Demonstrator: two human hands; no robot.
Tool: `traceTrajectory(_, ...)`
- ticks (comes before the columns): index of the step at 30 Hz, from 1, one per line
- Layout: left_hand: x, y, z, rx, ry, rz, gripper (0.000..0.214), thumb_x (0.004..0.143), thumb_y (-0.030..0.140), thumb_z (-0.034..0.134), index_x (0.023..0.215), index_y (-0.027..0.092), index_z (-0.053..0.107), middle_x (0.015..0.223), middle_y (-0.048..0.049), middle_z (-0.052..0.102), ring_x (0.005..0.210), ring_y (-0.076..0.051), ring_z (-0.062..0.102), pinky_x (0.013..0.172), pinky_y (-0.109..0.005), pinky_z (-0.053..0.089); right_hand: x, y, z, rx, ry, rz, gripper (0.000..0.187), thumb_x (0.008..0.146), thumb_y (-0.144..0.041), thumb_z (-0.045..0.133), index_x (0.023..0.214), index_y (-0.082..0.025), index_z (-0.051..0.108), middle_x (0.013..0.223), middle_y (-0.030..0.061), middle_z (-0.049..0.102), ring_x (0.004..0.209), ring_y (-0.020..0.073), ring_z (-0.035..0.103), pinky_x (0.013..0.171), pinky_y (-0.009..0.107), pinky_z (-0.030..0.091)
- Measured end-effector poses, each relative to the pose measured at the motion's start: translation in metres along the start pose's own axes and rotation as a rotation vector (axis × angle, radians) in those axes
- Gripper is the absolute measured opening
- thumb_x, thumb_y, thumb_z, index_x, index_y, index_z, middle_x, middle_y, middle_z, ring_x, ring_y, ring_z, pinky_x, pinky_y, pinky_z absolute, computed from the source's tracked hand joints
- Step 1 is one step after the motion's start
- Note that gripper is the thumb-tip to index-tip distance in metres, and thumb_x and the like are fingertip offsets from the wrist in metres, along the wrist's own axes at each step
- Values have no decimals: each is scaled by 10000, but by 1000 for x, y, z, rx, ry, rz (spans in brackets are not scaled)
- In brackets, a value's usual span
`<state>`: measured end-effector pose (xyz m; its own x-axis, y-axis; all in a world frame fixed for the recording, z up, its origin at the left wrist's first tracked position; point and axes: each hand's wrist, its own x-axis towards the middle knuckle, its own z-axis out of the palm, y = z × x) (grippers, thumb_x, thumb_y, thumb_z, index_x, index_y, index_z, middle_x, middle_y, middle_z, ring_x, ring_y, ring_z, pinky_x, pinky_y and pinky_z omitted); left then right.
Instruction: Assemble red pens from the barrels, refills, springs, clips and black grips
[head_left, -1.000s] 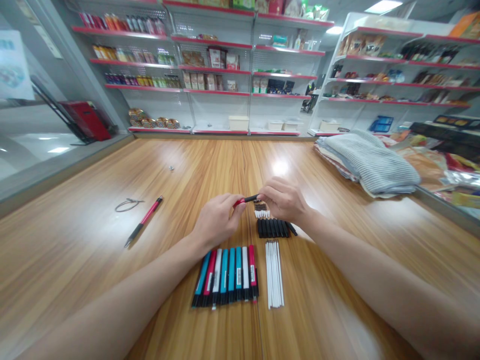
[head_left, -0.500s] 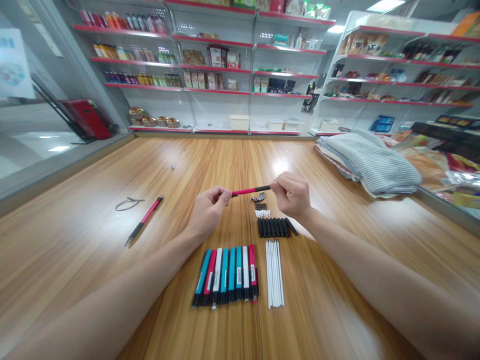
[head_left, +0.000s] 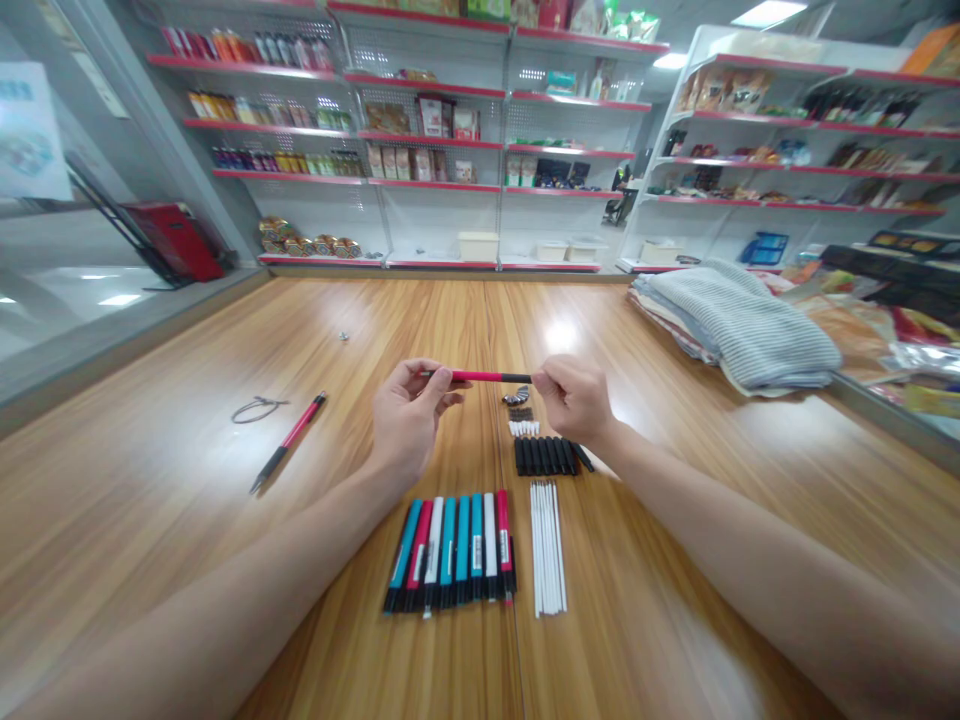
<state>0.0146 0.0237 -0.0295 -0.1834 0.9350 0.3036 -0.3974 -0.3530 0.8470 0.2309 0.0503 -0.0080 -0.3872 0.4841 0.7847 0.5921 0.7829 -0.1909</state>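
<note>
A red pen [head_left: 480, 377] with a black grip lies nearly level between my two hands above the table. My left hand [head_left: 411, 415] pinches its red end between thumb and fingers. Closed around the tip beyond the black grip is my right hand [head_left: 576, 398], hiding that end. Below, side by side, are several pen barrels [head_left: 457, 545] in blue, red and white, with black clip ends. White refills [head_left: 549, 548] lie to their right. Above those sit black grips [head_left: 546, 456], small white pieces [head_left: 524, 428], dark springs [head_left: 520, 413] and shiny metal tips [head_left: 516, 397].
Another red pen [head_left: 289, 442] lies at left near a thin grey loop [head_left: 259, 408]. A tiny silvery piece [head_left: 343, 336] rests farther back. Folded striped cloths [head_left: 750, 320] and packages [head_left: 870, 330] occupy the right side. Stocked shelves [head_left: 442, 182] stand behind the table [head_left: 187, 400].
My left hand has shifted its hold on the pen, fingers now extending beneath the barrel. My right hand has moved slightly left and down, and the pen is more level.
</note>
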Motion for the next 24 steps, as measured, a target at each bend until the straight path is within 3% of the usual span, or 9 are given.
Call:
traceTrajectory(2, 3, -1, -1, -110, 36, -52, 293, 783, 241, 724, 975, 188, 508, 926, -48, 697, 882, -173, 689, 751, -296, 556, -3, -1, 2, -18, -89, -50, 319, 917, -277, 473, 619, -162, 473, 612, 22, 467, 612, 127, 415, 599, 295, 278)
traceTrajectory(4, 6, -1, -2, -165, 62, -87, 363, 790, 220, 717, 1045, 220, 459, 975, -57, 707, 917, -187, 697, 769, -313, 568, -4, -5, 3, 29, -213, -11, 341, 917, -320, 485, 624, -152, 527, 613, 25, 497, 608, 121, 426, 596, 288, 286)
traceTrajectory(9, 4, 1, 0, -136, 75, -164, 374, 814, 220, 697, 1079, 230, 433, 950, -59, 716, 876, -193, 714, 753, -312, 587, 13, -21, -5, 452, -628, 387, 402, 904, -443, 510, 678, -133, 632, 595, 14, 572, 544, 90, 478, 531, 233, 325)
traceTrajectory(12, -2, 4, 6, -66, 1, -254, 375, 808, 236, 707, 1088, 198, 461, 936, -82, 715, 823, -196, 719, 710, -302, 594, 22, -29, -10, 701, -764, 570, 346, 834, -463, 614, 834, -123, 678, 691, 20, 621, 593, 85, 522, 539, 206, 372)
traceTrajectory(17, -13, 11, 16, 46, -90, -246, 459, 813, 337, 701, 1188, 209, 469, 943, -89, 717, 746, -195, 715, 651, -313, 595, 20, -36, -8, 926, -929, 733, 363, 752, -476, 706, 716, -124, 625, 521, -47, 463, 443, 44, 389, 393, 175, 245)
traceTrajectory(24, -12, 19, 18, 120, -203, -305, 563, 780, 335, 729, 1279, 198, 508, 952, -115, 718, 728, -200, 709, 619, -318, 595, 15, -34, -6, 931, -974, 765, 361, 734, -462, 728, 721, -106, 676, 407, -47, 454, 355, 36, 352, 342, 169, 177)
